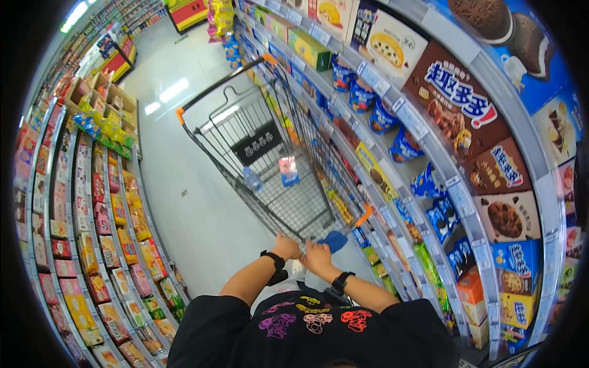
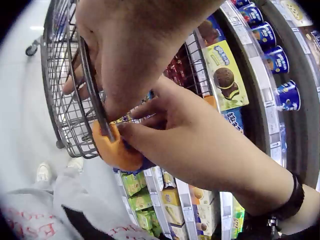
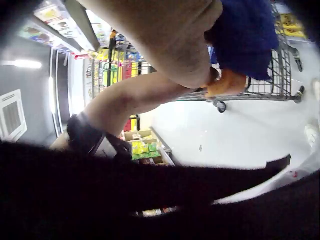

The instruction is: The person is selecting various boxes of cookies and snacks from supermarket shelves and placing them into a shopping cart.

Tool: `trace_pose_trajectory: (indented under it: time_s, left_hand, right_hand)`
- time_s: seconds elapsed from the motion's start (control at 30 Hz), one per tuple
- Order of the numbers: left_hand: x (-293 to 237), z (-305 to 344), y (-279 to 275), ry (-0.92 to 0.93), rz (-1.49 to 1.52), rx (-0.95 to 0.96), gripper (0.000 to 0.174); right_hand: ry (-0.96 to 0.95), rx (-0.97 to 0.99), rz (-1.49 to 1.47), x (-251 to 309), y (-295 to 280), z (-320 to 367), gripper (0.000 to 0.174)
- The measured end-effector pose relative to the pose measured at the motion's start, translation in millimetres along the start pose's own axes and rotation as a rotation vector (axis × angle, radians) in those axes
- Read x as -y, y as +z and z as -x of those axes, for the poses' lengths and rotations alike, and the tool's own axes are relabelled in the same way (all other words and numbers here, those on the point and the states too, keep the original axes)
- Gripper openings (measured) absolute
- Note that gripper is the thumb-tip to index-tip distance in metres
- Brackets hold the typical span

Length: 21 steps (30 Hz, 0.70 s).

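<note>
A wire shopping cart (image 1: 202, 101) with orange corners stands in the aisle. At its near rim my left hand (image 2: 92, 47) grips the dark rail, fingers bent under it and thumb on the other side. My right hand (image 2: 165, 112) is close beside it, thumb and fingertips pinched together at the orange corner piece (image 2: 117, 152); I cannot tell what small thing is between them. A dark blue, cloth-like piece (image 3: 245, 42) hangs right by this corner and the right hand (image 1: 317, 257). Inside the cart lie a clear bottle (image 1: 253, 180) and a pink and blue packet (image 1: 288, 170).
Cookie boxes (image 1: 451, 95) and blue snack cups (image 1: 383, 116) fill the shelf close on the right, alongside the cart. Packed shelves (image 1: 116, 245) curve along the left. Pale floor (image 1: 190, 202) runs between them. A red and yellow counter (image 1: 119, 58) stands farther off.
</note>
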<state>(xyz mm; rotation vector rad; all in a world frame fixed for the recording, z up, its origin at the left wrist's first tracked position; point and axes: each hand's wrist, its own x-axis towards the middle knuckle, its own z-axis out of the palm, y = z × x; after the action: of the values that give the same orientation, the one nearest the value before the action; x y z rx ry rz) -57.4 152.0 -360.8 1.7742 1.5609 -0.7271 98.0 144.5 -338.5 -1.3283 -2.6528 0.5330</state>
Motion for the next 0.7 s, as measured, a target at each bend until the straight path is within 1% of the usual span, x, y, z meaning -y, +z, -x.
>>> trace_pose_trajectory:
  time_s: [0.03,0.07,0.1,0.17,0.2,0.27,0.3,0.33,0.37,0.43,0.47,0.5,0.53,0.57,0.6,0.63,0.67,0.7]
  left_hand:
    - [3.7,-3.9,-4.8,0.006,0.036,0.062,0.048]
    - [6.6,-8.0,-8.8,0.008,0.05,0.117,0.051]
    - [12.3,-17.8,-12.0,-0.017,0.129,0.184,0.055]
    - [22.4,-36.5,-20.5,-0.013,0.209,0.2,0.059]
    - [27.4,-36.7,-40.9,-0.054,0.307,0.241,0.06]
    - [34.3,-23.0,-74.9,-0.13,0.514,0.344,0.062]
    - [46.3,-36.1,-71.7,-0.101,0.636,0.323,0.06]
    - [63.9,-57.5,-62.5,-0.068,0.763,0.304,0.058]
    - [75.2,-75.5,-55.0,-0.031,0.894,0.284,0.057]
    - [95.6,-104.3,-57.5,0.001,1.481,0.25,0.048]
    - [104.9,-125.9,-61.4,0.007,1.66,0.246,0.045]
    - [116.6,-149.7,-64.0,0.005,1.833,0.249,0.042]
    - [126.5,-167.1,-69.2,0.003,1.917,0.083,0.043]
    - [134.2,-184.6,-69.7,-0.009,1.994,-0.071,0.044]
    - [146.6,-204.8,-66.2,-0.076,1.965,-0.148,0.046]
    - [158.6,-227.5,-61.9,-0.139,1.93,-0.22,0.049]
    - [164.1,-245.1,-60.5,-0.198,1.896,-0.239,0.054]
    - [171.5,-261.6,-64.9,-0.25,1.861,-0.268,0.059]
  right_hand:
    - [0.026,0.093,-0.044,-3.8,-3.4,-4.2,0.048]
    - [0.054,0.187,-0.089,-8.5,-6.7,-8.5,0.05]
    - [0.082,0.283,-0.131,-14.1,-11.4,-14.7,0.051]
    - [0.077,0.374,-0.191,-30.4,-24.4,-31.5,0.052]
    - [0.074,0.423,-0.22,-38.5,-30.1,-44.5,0.052]
    - [0.113,0.43,-0.314,-52.0,-34.8,-71.7,0.054]
    - [0.138,0.446,-0.36,-56.0,-35.5,-82.6,0.056]
    - [0.147,0.468,-0.334,-62.4,-31.8,-99.0,0.059]
    - [0.183,0.463,-0.431,-69.6,-28.9,-114.8,0.058]
    - [0.266,0.451,-0.625,-78.9,-22.9,-150.0,0.058]
    - [0.405,0.49,-0.834,-84.1,-18.9,-168.7,0.052]
    - [0.466,0.502,-0.945,-91.6,-8.8,-190.5,0.047]
    - [0.531,0.508,-1.054,-99.2,1.5,-212.4,0.042]
    - [0.52,0.502,-1.062,-110.3,17.9,-228.4,0.037]
    - [0.549,0.454,-0.993,-110.9,22.4,-243.3,0.035]
    - [0.599,0.448,-1.009,-116.3,31.7,-258.5,0.035]
    - [0.65,0.44,-1.024,-121.7,41.1,-273.8,0.034]
    - [0.716,0.459,-1.127,-132.2,56.7,-287.3,0.034]
